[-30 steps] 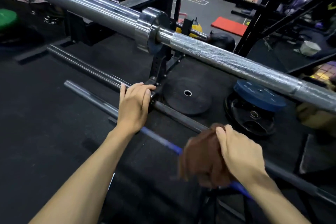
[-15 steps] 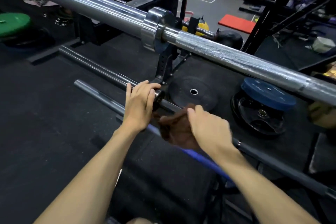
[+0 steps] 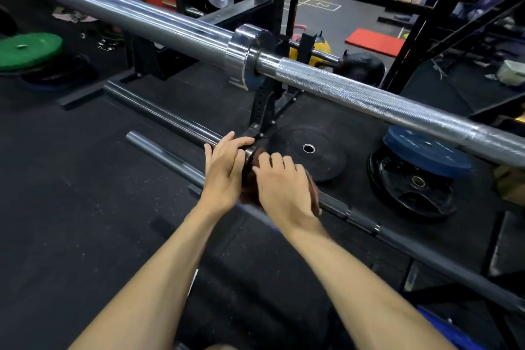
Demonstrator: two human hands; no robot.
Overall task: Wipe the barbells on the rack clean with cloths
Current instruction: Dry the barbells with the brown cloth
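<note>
Head view: our left hand (image 3: 224, 176) grips the dark barbell (image 3: 167, 155); our right hand (image 3: 284, 187) presses the brown cloth (image 3: 250, 190) around it, just beside.

Black rubber floor (image 3: 71, 207) carries a black plate (image 3: 308, 152), a green plate (image 3: 28, 50) and a red mat (image 3: 375, 41).

Both hands (image 3: 255, 179), brown cloth (image 3: 251, 187) on the lower barbell (image 3: 170, 155)

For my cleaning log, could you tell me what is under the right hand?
A brown cloth under the right hand, on the dark barbell; the bar beneath is covered.
</note>
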